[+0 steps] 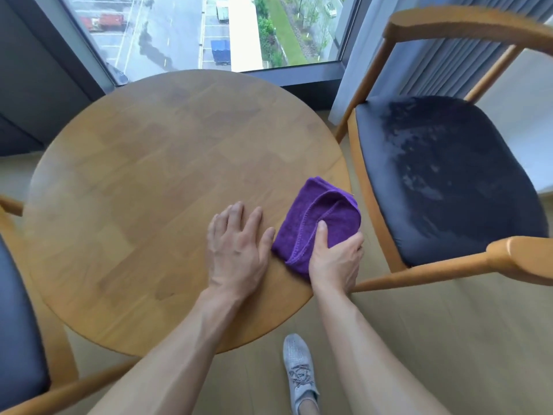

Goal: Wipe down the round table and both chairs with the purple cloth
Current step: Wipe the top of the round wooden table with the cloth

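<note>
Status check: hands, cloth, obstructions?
Left hand flat on round wooden table. Right hand grips folded purple cloth at table's right edge. Nothing obstructing.

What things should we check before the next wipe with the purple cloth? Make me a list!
1. Cloth held: ok. The right hand grips the purple cloth.
2. Cloth on the round table: ok, at its right edge, partly overhanging.
3. Left hand steadying: ok, flat on the tabletop beside the cloth.
4. Wiping path: ok, nothing else lies on the tabletop.
5. Right chair done: cannot tell; its seat shows streaky marks.
6. Left chair done: cannot tell, mostly out of view.
</note>
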Motion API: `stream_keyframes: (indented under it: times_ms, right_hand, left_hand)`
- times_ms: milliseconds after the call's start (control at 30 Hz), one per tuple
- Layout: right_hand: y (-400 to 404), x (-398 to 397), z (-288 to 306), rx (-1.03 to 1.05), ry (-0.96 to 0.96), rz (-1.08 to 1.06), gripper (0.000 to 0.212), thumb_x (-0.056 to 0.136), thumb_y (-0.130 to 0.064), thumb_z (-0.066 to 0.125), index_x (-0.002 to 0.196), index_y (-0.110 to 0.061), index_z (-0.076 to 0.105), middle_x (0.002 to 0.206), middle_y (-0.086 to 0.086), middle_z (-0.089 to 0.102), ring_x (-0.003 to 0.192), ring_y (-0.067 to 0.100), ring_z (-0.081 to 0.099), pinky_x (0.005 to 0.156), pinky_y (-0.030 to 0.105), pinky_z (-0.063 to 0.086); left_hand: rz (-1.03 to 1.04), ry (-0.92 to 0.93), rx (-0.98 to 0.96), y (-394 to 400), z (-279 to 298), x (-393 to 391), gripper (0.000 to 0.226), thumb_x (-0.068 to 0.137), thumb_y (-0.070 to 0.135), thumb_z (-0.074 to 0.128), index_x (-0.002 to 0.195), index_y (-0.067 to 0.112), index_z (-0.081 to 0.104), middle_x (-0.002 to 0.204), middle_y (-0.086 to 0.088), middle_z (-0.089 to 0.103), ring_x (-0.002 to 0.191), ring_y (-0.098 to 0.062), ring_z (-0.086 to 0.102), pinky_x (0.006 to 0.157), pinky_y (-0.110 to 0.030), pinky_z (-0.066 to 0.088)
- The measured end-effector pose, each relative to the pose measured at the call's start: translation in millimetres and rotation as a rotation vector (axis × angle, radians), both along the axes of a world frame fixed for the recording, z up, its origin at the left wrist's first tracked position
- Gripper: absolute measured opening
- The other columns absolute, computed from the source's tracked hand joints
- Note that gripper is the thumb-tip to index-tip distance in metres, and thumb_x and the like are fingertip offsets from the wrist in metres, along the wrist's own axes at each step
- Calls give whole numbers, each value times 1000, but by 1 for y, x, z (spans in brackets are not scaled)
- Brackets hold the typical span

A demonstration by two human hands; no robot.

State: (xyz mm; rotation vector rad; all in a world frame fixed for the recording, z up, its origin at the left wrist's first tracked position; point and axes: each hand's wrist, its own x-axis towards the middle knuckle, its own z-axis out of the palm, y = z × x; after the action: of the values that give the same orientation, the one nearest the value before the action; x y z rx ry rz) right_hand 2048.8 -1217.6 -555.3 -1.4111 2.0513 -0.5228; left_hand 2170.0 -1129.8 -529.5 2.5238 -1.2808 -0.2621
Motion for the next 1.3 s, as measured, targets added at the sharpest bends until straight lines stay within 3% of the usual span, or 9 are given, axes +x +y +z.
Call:
stream_keyframes:
  times_ms: [133,367,667,933,1000,1067,1167,1233,1300]
  right_hand:
    - [-21,-5,-3,-55,29,49,75,88,-65,53,140,-13,37,130,17,54,112,39,57,73,37,35]
    - [-86,-10,2,-61,105,215,66,90,-65,51,126,-11,42,122,16,57,108,38,58,70,36,33]
    - [-190,19,1,39,143,437,57,90,-70,45,106,-16,43,116,16,63,108,38,59,74,36,36]
    - [-278,79,0,49,174,702,65,90,-73,41,118,-16,51,121,15,62,113,38,57,84,42,41]
    - [-293,98,-1,27,202,736,67,88,-75,41,119,-17,52,123,16,62,114,39,57,81,40,39]
    - [-303,116,-2,9,218,781,67,87,-76,41,116,-17,53,122,17,62,113,40,57,80,40,38]
    - [-313,135,-7,-20,236,844,67,88,-76,40,114,-17,53,118,16,63,108,39,58,80,40,40]
    - [-320,143,-8,-29,259,883,64,88,-76,39,111,-17,52,115,14,63,106,38,58,79,39,39]
    - [-326,154,-8,-34,265,924,61,89,-75,39,109,-18,51,113,13,62,105,37,58,81,41,40]
  left_hand:
    - [-21,-123,150,-27,0,-3,55,96,62,28,140,37,51,145,-6,44,131,-31,38,112,-53,25]
    - [-60,-52,86,-54,-20,-6,44,103,40,33,144,34,47,165,-3,25,154,-22,15,118,-66,3]
    - [-104,-194,32,-51,-23,-7,50,99,39,33,143,27,54,159,-6,37,149,-26,30,115,-67,21]
    - [-91,-204,-38,-55,-30,-7,46,96,38,45,139,29,58,157,-5,42,147,-24,36,115,-65,25]
    - [-103,-209,-80,-60,-28,2,42,93,40,51,133,31,61,149,-4,52,139,-27,47,112,-63,29]
    - [-163,-245,-91,-75,-24,23,38,89,43,57,124,30,64,135,-6,61,117,-32,58,105,-59,37]
    - [-178,-286,-48,-114,-15,72,36,87,50,58,117,30,63,121,-6,61,100,-32,56,91,-51,41]
    - [-142,-283,-2,-141,-9,102,35,89,53,54,116,31,61,120,-5,58,107,-31,54,91,-49,39]
    - [-94,-252,94,-161,-7,131,39,93,56,46,125,34,54,135,-4,49,123,-30,45,100,-52,35]
